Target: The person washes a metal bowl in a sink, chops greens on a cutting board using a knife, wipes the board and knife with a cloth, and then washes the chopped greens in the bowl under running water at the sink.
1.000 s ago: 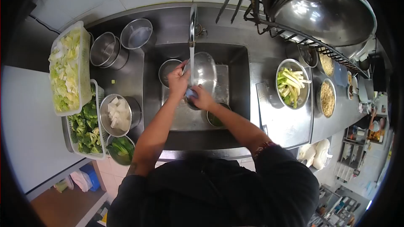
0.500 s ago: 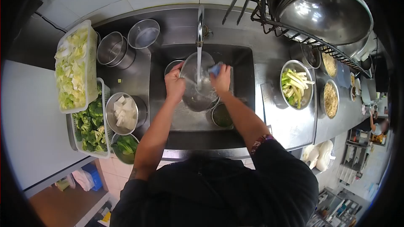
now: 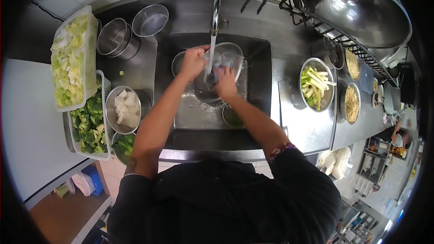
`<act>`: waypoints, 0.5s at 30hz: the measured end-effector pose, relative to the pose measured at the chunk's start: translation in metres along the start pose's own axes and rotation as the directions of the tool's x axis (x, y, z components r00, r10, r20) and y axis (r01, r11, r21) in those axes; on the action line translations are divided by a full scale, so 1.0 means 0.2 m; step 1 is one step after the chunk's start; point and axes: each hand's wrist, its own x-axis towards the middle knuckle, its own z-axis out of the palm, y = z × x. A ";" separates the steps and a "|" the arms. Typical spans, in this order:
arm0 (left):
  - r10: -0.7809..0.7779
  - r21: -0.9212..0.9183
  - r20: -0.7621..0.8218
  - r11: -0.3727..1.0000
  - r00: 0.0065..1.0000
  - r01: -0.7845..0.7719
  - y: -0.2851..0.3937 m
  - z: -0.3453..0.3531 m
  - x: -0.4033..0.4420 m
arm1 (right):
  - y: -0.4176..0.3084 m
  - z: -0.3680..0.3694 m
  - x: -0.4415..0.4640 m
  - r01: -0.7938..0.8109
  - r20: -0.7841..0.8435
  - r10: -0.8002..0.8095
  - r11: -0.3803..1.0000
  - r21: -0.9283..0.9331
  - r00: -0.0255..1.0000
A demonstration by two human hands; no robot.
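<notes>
In the sink (image 3: 181,139) I hold a round metal bowl (image 3: 231,50) tilted under the running tap (image 3: 216,13). My left hand (image 3: 194,64) is closed on the bowl's left rim. Inside the bowl, my right hand (image 3: 226,82) presses a blue sponge (image 3: 218,71) against the surface; motion smears the fingers and they partly cover the sponge. Water streams down into the bowl beside the right hand. Another metal bowl (image 3: 178,64) lies behind my left wrist, and a small pot (image 3: 231,116) stands in the sink below my right forearm, partly hidden.
Left of the sink are baskets of chopped cabbage (image 3: 70,58) and broccoli (image 3: 86,126), a pot of white chunks (image 3: 126,108) and metal pots (image 3: 150,21). On the right stands a bowl of cut green-white stalks (image 3: 316,83). A rack of large bowls (image 3: 361,18) overhangs the upper right.
My right hand and the sponge have moved left and inward, from the bowl's right side to its middle. My left hand and the bowl have shifted slightly up and right in the sink.
</notes>
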 end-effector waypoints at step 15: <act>-0.081 -0.271 0.037 0.958 0.996 0.088 -0.18 0.02 0.09 | -0.13 0.03 -0.06 -0.053 -0.020 0.070 0.886 0.460 0.997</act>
